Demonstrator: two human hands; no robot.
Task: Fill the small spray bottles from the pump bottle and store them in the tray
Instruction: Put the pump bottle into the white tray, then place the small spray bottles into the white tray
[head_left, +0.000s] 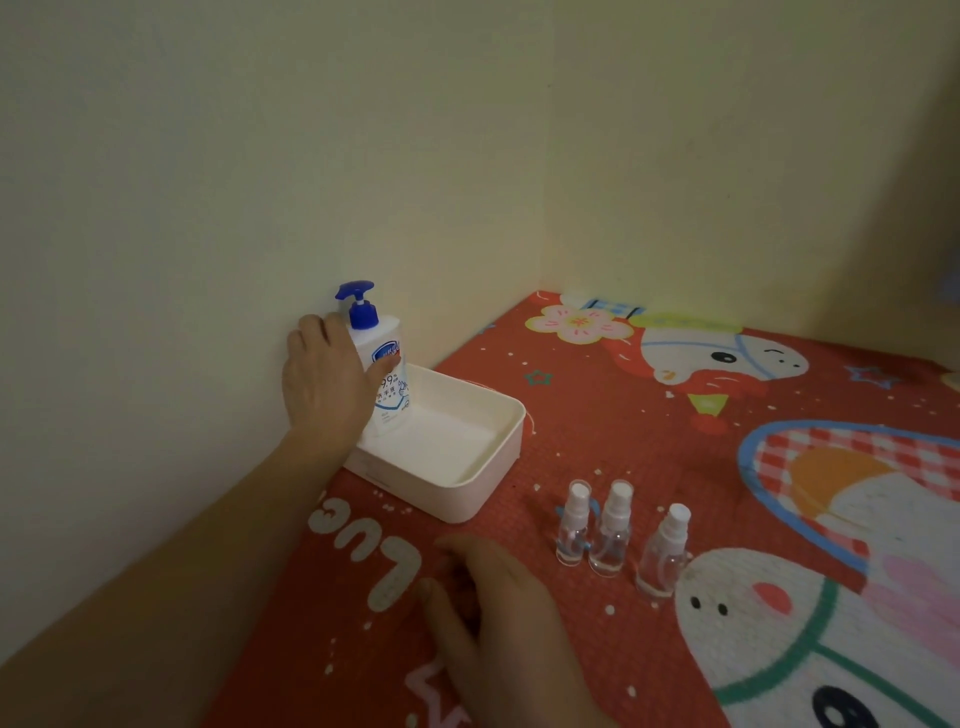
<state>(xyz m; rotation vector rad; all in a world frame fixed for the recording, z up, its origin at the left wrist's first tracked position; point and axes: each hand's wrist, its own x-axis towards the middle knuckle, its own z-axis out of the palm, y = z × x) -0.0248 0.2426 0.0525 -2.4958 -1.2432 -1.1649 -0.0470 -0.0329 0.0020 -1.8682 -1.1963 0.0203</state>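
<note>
A clear pump bottle (387, 364) with a blue pump head stands inside the white tray (488, 467), at its far left corner by the wall. My left hand (327, 384) is wrapped around the bottle's body, thumb across the label. Three small clear spray bottles with white tops stand upright on the mat: left (571, 525), middle (612, 530), right (665, 556). My right hand (498, 608) rests flat on the mat, just left of the spray bottles, fingers apart and holding nothing.
The red cartoon-print mat (597, 415) covers the surface. Pale walls meet in a corner behind the tray; the left wall runs close beside the tray and my left forearm.
</note>
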